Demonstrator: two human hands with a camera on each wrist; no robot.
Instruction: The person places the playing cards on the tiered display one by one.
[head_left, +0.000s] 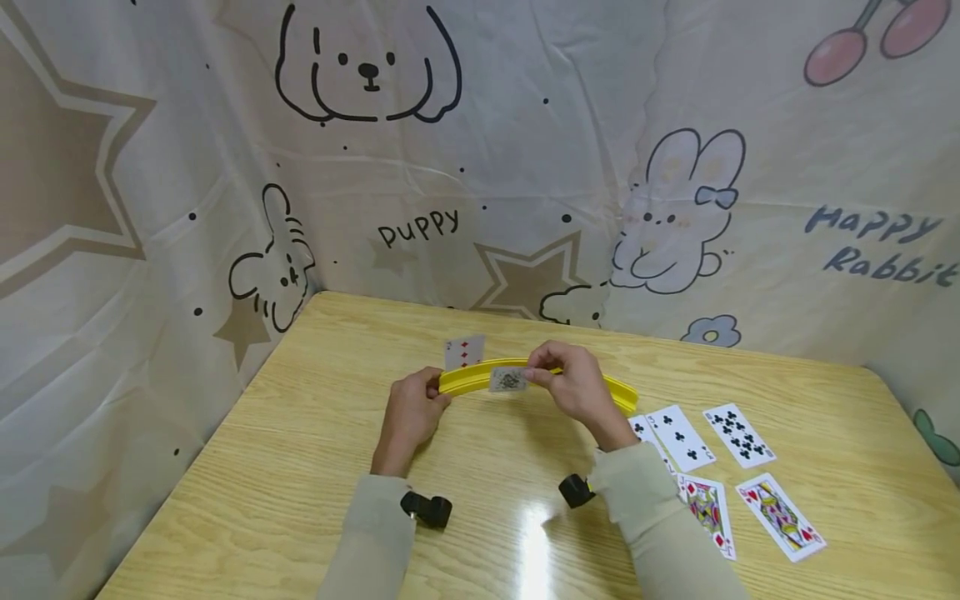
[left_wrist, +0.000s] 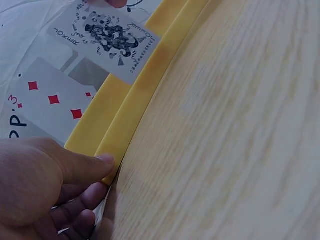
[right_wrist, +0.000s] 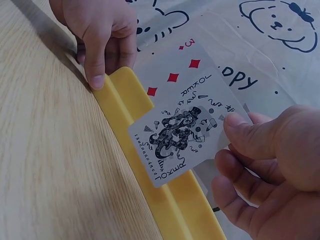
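Note:
A curved yellow card holder (head_left: 468, 380) stands on the table. My left hand (head_left: 414, 410) grips its left end, thumb (left_wrist: 85, 167) on the front and other fingers below. My right hand (head_left: 576, 383) pinches a black-and-white joker card (right_wrist: 175, 135) at one edge, between thumb and fingers. The joker's opposite edge overlaps the front ledge of the holder in both wrist views. Behind it, a three of diamonds (head_left: 463, 352) stands upright in the holder near the left end. The right hand and wrist hide part of the holder's right half in the head view.
Face up on the table at right lie a three of clubs (head_left: 680, 437), a ten of clubs (head_left: 738, 435), a jack of diamonds (head_left: 707, 510) and a queen of hearts (head_left: 782, 517). Another club card (head_left: 640, 428) is partly covered. A patterned cloth (head_left: 517, 183) hangs behind the table.

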